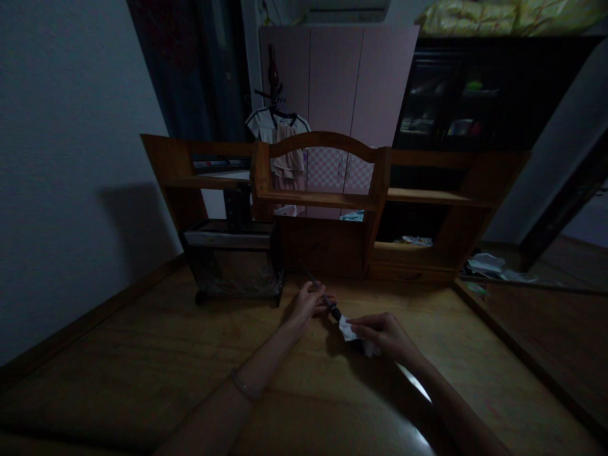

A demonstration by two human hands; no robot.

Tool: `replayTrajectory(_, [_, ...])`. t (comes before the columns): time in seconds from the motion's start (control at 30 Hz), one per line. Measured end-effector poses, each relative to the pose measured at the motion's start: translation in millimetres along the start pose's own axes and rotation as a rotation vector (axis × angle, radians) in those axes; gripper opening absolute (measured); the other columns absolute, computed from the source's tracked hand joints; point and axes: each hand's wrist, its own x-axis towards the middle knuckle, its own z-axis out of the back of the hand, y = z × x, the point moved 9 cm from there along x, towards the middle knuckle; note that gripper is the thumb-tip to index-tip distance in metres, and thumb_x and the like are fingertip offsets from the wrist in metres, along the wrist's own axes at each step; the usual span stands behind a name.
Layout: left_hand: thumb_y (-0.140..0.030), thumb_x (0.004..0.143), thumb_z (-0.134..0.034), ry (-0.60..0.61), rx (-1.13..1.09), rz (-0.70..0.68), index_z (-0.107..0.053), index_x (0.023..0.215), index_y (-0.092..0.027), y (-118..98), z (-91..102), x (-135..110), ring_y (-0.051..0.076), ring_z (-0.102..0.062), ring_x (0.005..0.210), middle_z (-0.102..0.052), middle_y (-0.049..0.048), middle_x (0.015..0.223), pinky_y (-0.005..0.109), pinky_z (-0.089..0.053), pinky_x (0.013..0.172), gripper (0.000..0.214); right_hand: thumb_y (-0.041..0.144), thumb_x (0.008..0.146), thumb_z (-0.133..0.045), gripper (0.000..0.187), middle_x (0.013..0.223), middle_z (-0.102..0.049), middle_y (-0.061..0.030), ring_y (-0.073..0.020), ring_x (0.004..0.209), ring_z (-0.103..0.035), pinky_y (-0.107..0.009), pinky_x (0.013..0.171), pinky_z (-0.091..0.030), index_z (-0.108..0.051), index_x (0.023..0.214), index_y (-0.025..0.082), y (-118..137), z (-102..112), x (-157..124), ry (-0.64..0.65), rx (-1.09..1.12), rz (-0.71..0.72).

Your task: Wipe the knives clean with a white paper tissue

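A long thin tool with a slim shaft and a dark handle, screwdriver-like in shape, slants above the wooden desk; the dim light hides its exact kind. My left hand is closed round the shaft, whose thin end points away from me. In my right hand, fingers pinch a crumpled white tissue that wraps the handle end. The tissue covers part of the handle, and some of it hangs below my right fingers.
Beyond my hands a wooden shelf unit runs along the back of the desk. A dark-framed stand with a clear front is at left. White items lie beyond the desk's right edge.
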Motion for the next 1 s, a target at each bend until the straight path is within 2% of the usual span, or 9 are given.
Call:
replayTrajectory(0.17, [-0.037,0.076,-0.067,0.029,-0.036,0.016,-0.044,0.115,-0.019,-4,-4.6,-2,0.023,-0.069,0.067,-0.069,0.0110,0.083,0.026,-0.052,0.053,0.048,0.042,0.077,-0.059,0.035,0.087,-0.073,-0.0058,-0.0233,0.074,-0.065,-0.029,0.063,-0.046,-0.074,0.095,0.016,-2,6,1,-0.093,0.031,-0.025])
replayTrajectory(0.33, [-0.034,0.080,-0.064,0.086,-0.025,0.022,-0.041,0.127,-0.020,-10,-12.4,-6,0.021,-0.069,0.065,-0.069,0.0122,0.088,0.026,-0.052,0.055,0.055,0.045,0.075,-0.061,0.038,0.094,-0.072,-0.0076,-0.0260,0.084,-0.065,-0.033,0.073,-0.047,-0.073,0.097,0.017,-12,24,3,-0.229,0.117,-0.038])
replayTrajectory(0.47, [-0.035,0.080,-0.063,0.094,-0.031,0.018,-0.040,0.130,-0.019,-15,-15.5,-10,0.022,-0.069,0.068,-0.069,0.0128,0.089,0.029,-0.053,0.058,0.057,0.045,0.075,-0.061,0.038,0.096,-0.072,-0.0077,-0.0266,0.088,-0.064,-0.034,0.078,-0.046,-0.073,0.097,0.017,-14,32,2,-0.267,0.125,-0.049])
replayTrajectory(0.6, [-0.037,0.078,-0.066,0.117,-0.023,0.014,-0.040,0.127,-0.020,-15,-18.2,-11,0.023,-0.069,0.068,-0.069,0.0133,0.092,0.027,-0.052,0.057,0.059,0.046,0.075,-0.060,0.038,0.095,-0.072,-0.0073,-0.0266,0.088,-0.063,-0.034,0.076,-0.045,-0.073,0.096,0.017,-14,36,-1,-0.295,0.129,-0.085])
replayTrajectory(0.73, [-0.041,0.073,-0.070,0.152,-0.009,0.007,-0.043,0.116,-0.019,-13,-21.2,-11,0.024,-0.069,0.068,-0.069,0.0133,0.092,0.028,-0.053,0.054,0.055,0.045,0.074,-0.060,0.038,0.093,-0.072,-0.0075,-0.0264,0.087,-0.063,-0.032,0.073,-0.045,-0.073,0.095,0.016,-19,37,-2,-0.311,0.168,-0.114])
replayTrajectory(1.0, [-0.044,0.069,-0.073,0.169,-0.065,-0.013,-0.041,0.104,-0.021,-12,-25.5,-12,0.026,-0.070,0.071,-0.069,0.0105,0.088,0.032,-0.055,0.057,0.052,0.045,0.071,-0.061,0.037,0.088,-0.072,-0.0060,-0.0236,0.076,-0.062,-0.030,0.062,-0.044,-0.074,0.092,0.017,-33,45,-1,-0.378,0.221,-0.150])
